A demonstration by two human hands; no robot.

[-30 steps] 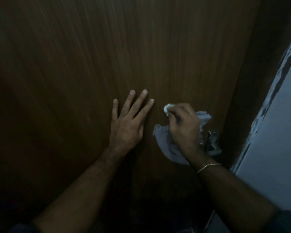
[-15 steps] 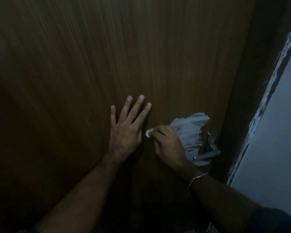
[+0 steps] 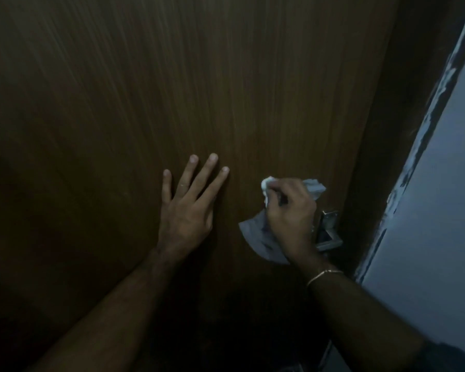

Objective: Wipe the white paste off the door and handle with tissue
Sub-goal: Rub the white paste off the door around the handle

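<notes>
Your right hand [image 3: 290, 216] curls its fingers round the crumpled tissue [image 3: 258, 237], pressing it to the door [image 3: 226, 89] just left of the handle [image 3: 329, 232] (dimly lit); your left hand [image 3: 188, 208] lies flat, fingers straight.

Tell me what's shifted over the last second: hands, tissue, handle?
The right hand, gripping the tissue throughout, swept down-left toward the left hand, then back up-right beside the handle; it now covers most of the handle again. The left hand stayed flat on the door. Nothing was let go.
</notes>
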